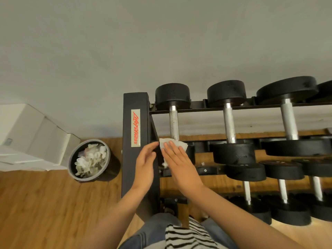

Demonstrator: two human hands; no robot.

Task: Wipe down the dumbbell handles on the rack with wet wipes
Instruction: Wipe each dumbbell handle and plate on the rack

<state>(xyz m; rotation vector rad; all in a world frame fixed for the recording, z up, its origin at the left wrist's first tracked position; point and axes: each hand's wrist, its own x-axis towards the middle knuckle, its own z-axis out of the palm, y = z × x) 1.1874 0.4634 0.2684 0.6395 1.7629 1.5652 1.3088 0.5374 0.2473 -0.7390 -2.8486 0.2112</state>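
A red "LifeFitness" sticker (136, 130) is showing on the black metal rack post (129, 168). The R hand (179, 162) is lying flat, fingers straight, pressing a white crumply wet wipe (167, 142) on the near end of the 1st dumbbell (172, 94), just below its bumpy silver handle (173, 123). The L hand (145, 164) is hanging loose at 9 o'clock of the wipe, holding nothing; can't tell if it's touching. More round black dumbbells (231, 153) are sitting at 3 o'clock. A round grey bin (71, 159) w/ scrunched wipes is standing at 9 o'clock on the wood floor (45, 203).
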